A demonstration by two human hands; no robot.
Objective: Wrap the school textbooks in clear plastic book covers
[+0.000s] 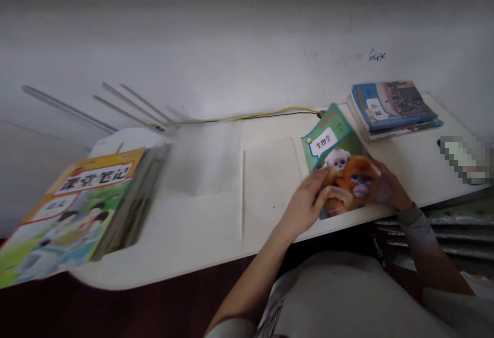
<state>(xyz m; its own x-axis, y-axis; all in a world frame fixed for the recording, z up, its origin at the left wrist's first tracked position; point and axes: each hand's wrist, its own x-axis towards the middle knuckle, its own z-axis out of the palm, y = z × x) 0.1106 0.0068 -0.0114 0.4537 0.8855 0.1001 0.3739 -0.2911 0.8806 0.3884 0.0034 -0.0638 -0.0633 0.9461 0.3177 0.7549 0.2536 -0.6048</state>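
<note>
A green textbook (334, 135) with two monkeys on its cover lies tilted near the table's front edge at the right. My left hand (309, 199) grips its left side, fingers and thumb over the cover. At its right edge, my right hand (389, 186) holds the book, its fingers partly blurred and some hidden. Behind the right hand sits a stack of books topped by a blue textbook (397, 106).
A tall stack of books with a yellow and green workbook (85, 209) on top stands at the table's left end. The white table (200, 230) meets a wall, where a yellow cable (266, 113) runs. A phone-like object (466, 160), pixelated, lies far right.
</note>
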